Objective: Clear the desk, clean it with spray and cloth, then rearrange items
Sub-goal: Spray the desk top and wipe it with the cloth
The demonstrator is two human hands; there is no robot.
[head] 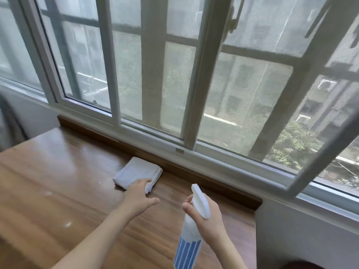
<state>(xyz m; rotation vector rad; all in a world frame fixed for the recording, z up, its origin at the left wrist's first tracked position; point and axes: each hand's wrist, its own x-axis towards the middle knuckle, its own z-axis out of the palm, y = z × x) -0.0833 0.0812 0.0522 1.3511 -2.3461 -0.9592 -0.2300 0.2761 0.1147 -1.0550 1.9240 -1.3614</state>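
A folded white cloth lies on the wooden desk, close to the raised back edge under the window. My left hand reaches over the desk, its fingers touching the cloth's near corner and its thumb spread to the right. My right hand grips the neck of a spray bottle, white with blue stripes on its body. The bottle's white trigger head points up and away toward the window.
A wooden ledge runs along the back of the desk below a sliding window with a mesh screen. The desk ends at the right beside a white wall. A few pale smears mark the desktop at the left.
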